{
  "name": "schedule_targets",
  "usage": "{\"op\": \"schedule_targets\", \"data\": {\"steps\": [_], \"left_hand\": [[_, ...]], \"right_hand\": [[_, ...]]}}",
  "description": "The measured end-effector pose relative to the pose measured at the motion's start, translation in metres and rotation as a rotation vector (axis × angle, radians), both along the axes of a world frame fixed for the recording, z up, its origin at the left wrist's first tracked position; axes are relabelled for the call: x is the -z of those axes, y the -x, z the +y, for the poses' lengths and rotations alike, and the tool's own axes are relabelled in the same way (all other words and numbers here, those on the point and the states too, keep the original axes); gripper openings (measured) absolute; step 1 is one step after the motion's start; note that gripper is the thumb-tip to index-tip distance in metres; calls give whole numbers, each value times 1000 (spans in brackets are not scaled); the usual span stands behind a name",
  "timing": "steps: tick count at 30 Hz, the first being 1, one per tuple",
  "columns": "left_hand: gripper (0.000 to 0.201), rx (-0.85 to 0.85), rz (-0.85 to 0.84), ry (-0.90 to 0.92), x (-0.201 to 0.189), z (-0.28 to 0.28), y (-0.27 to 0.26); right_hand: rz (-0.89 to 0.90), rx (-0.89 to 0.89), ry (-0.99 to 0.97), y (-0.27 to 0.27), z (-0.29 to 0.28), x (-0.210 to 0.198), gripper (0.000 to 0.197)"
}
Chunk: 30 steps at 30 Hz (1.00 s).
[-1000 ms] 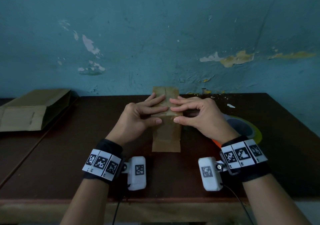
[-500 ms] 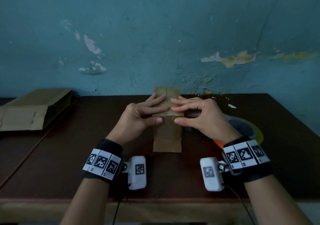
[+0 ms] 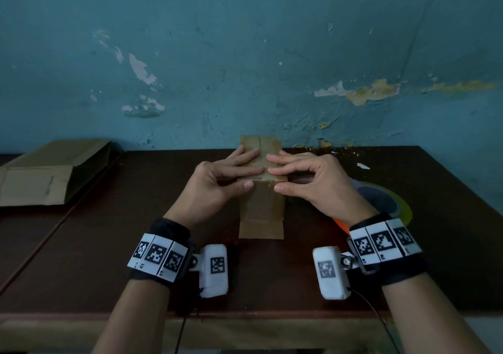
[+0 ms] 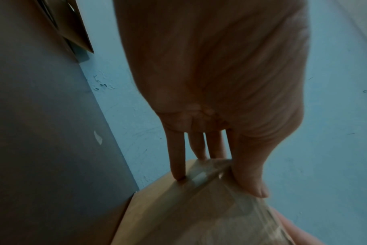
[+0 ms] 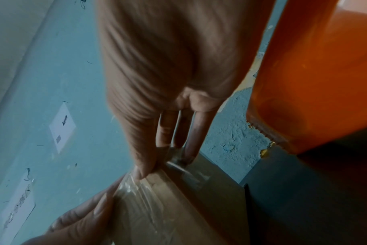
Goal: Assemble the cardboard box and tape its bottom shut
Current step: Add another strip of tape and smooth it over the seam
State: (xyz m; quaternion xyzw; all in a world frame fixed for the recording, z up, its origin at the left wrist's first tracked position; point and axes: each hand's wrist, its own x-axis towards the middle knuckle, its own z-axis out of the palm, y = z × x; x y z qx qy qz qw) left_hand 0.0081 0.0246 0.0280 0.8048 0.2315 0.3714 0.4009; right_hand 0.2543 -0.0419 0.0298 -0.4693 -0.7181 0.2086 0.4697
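**Tape going down on the box bottom**

Peeling teal wall behind, a dark brown desk (image 3: 272,272) in front, and right in the middle of it stands the small cardboard box (image 3: 261,206), upended, its closed flaps on top. The clear tape (image 4: 210,172) is draped over that top edge and down the near face, glossy and a bit wrinkled in both wrist views.

The left hand (image 3: 215,187) lies with fingers fairly straight across the top of the box and the thumb against the near face, pinching the top edge where the tape turns over. The right hand (image 3: 313,182) mirrors it: fingertips pressing down on top, thumb on the near face, the edge nipped between them. Both are smoothing, neither lifting.

This box looks light and thin-walled, so I'd say it will slide or tip under a hard sideways push; pressure straight down onto the desk is safer. The flaps will give in the middle, so the firm places to hold are the folded edges and corners. The tape is soft and clingy, and creases already show, so rubbing outward from the seam should seat it.

Off to the right, partly hidden behind the wrist, sits the tape dispenser (image 3: 386,201), orange body with a yellowish roll. Far left, another flat cardboard piece (image 3: 46,176) lies well apart.
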Motion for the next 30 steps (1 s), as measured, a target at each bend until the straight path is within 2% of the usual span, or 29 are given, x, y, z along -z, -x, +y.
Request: {"op": "schedule_targets", "data": {"steps": [7, 10, 14, 21, 26, 30], "left_hand": [[33, 20, 16, 13, -1, 0, 0], [30, 57, -5, 76, -3, -1, 2], [57, 85, -21, 164, -7, -1, 5], [72, 76, 44, 98, -4, 2, 6], [63, 92, 49, 25, -3, 0, 6], [66, 101, 65, -19, -1, 3, 8]], "right_hand": [[-6, 11, -2, 0, -1, 0, 37], [-9, 10, -3, 0, -1, 0, 37], [-8, 12, -4, 0, -1, -1, 37], [14, 1, 1, 1, -2, -2, 24], [39, 11, 6, 4, -3, -3, 42], [46, 1, 19, 4, -4, -4, 27]]}}
